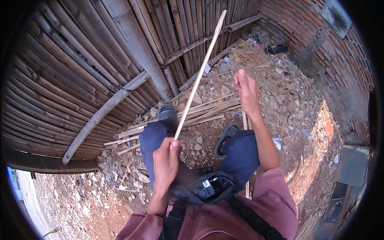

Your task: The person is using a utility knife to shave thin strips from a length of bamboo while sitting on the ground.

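Note:
My left hand (166, 160) is closed around the lower end of a long, pale bamboo strip (200, 76). The strip slants up and away to the right, its far tip in front of the bamboo wall. Raised farther forward on the right, my right hand (247, 90) has its fingers curled together. Whether anything sits inside them I cannot make out. Below that hand, another pale strip (245, 120) runs down past my right leg, partly hidden by the forearm. Between and beyond my feet lies a loose pile of bamboo strips (208, 110) on the stony ground.
A bamboo-slat wall (72, 80) with round poles rises on the left. Along the right stands a brick wall (304, 36). Rubble (280, 96) with scraps of litter covers the ground. An open black pouch (208, 188) hangs at my waist, and a grey panel (353, 165) stands at far right.

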A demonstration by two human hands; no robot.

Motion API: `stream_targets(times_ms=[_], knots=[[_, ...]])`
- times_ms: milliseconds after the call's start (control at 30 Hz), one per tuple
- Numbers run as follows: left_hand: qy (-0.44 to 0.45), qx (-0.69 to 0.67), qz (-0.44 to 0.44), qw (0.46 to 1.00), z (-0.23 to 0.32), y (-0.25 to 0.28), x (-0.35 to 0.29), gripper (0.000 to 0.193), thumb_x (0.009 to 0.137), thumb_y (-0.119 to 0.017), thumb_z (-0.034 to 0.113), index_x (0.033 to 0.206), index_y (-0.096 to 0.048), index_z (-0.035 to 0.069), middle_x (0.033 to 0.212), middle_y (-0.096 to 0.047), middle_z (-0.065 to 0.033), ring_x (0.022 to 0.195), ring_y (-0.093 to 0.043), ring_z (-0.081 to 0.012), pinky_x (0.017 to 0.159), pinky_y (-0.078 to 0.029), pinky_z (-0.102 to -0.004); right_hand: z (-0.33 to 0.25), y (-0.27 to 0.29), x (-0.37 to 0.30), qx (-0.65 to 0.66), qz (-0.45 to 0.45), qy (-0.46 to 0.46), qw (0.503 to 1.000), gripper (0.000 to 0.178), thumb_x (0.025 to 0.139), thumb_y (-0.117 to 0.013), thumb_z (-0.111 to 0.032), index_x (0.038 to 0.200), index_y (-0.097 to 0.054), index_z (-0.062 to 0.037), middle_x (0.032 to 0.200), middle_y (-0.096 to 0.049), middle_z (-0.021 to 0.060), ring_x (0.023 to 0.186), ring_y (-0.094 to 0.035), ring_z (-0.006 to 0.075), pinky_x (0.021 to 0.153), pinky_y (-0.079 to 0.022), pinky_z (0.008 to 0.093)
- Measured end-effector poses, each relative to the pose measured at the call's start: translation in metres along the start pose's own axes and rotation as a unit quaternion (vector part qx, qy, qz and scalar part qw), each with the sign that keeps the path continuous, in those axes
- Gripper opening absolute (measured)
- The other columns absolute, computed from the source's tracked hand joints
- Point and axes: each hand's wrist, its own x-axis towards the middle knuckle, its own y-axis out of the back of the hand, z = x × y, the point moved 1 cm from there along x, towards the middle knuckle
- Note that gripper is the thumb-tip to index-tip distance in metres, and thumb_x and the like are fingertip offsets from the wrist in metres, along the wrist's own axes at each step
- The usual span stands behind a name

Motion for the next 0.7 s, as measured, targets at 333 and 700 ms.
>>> stream_targets(times_ms=[333,700], knots=[[0.038,-0.117,-0.043,0.991,0.002,0.014,0.016,0.032,0.116,-0.051,0.031,0.111,-0.068,0.004,0.073,-0.045,0.0090,0.059,-0.035,0.0005,0.050,-0.026,-0.0210,-0.027,-0.060,-0.046,0.159,-0.195,0.060,0.966,0.031,0.107,-0.067,-0.028,0.121,-0.052,-0.0058,0.099,-0.065,0.0092,0.089,-0.066,0.0132,0.073,-0.052,0.0277],[0.047,-0.159,-0.042,0.985,0.017,0.006,0.019,0.018,0.108,-0.067,0.014,0.114,-0.070,-0.002,0.075,-0.060,0.0058,0.065,-0.047,-0.0008,0.055,-0.037,-0.0216,-0.043,-0.078,-0.068,-0.113,-0.088,0.341,0.929,0.036,0.089,-0.083,-0.042,0.095,-0.074,-0.0076,0.079,-0.068,0.0062,0.064,-0.069,0.0275,0.059,-0.054,0.0373]])
